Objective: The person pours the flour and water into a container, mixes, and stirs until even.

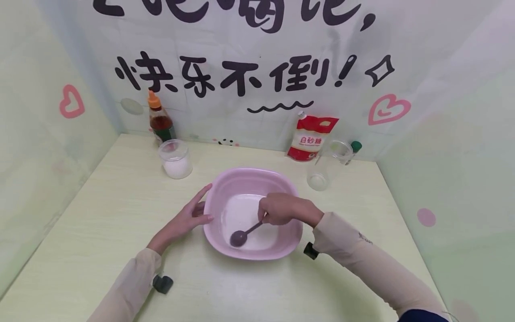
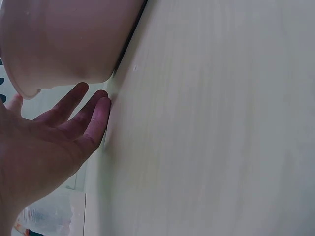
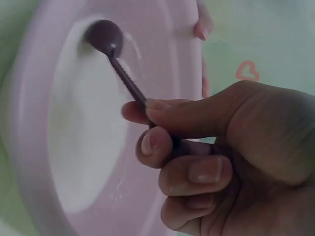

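Note:
A pink plastic basin [image 1: 251, 174] stands on the table with a smooth white layer [image 1: 231, 214] over its bottom. Reaching over it, my right hand [image 1: 279, 208] pinches the handle of a dark purple spoon [image 1: 239, 238]. The right wrist view shows thumb and fingers curled round that handle, with the spoon's round bowl [image 3: 104, 37] low over the white layer. My left hand [image 1: 186, 221] is at the basin's left side, thumb and a finger against the rim. Its other fingers [image 2: 96, 120] extend fairly straight beside the outer wall [image 2: 69, 39] in the left wrist view.
Back left, a sauce bottle [image 1: 162, 118] with an orange cap stands behind a clear jar [image 1: 177, 163] of white granules. Back right are a red-and-white sugar pouch [image 1: 310, 139], a clear empty-looking container [image 1: 318, 179] and a green-capped bottle [image 1: 356, 147]. Walls close the table's back and sides.

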A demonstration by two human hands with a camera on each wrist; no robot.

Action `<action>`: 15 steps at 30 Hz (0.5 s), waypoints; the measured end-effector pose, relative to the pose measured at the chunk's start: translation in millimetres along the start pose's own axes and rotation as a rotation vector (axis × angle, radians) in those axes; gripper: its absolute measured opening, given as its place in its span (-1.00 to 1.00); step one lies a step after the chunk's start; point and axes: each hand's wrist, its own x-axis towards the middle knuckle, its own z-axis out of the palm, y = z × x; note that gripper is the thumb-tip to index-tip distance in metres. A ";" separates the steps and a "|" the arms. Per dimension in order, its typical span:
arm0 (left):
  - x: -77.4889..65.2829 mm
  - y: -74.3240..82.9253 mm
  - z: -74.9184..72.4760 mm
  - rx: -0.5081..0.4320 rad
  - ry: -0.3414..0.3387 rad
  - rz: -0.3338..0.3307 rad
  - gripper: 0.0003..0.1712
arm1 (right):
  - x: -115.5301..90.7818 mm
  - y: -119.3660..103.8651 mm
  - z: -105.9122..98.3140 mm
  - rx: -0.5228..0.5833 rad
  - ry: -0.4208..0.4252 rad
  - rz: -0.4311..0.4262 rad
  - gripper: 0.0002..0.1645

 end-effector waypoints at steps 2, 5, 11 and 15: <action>-0.3 0.6 -0.1 -0.003 0.001 -0.005 0.03 | -8.8 4.0 -2.4 -0.010 -0.021 0.029 -0.86; -0.6 1.4 -0.2 -0.007 0.003 -0.010 0.03 | -20.2 13.7 -9.4 -0.004 -0.063 0.099 -0.90; -0.7 1.6 0.0 -0.001 0.003 -0.010 0.02 | -30.0 37.1 -25.5 0.068 -0.067 0.297 -0.91; -0.5 1.3 0.9 0.004 0.003 -0.007 0.02 | -25.3 47.6 -30.7 0.108 0.018 0.360 -0.83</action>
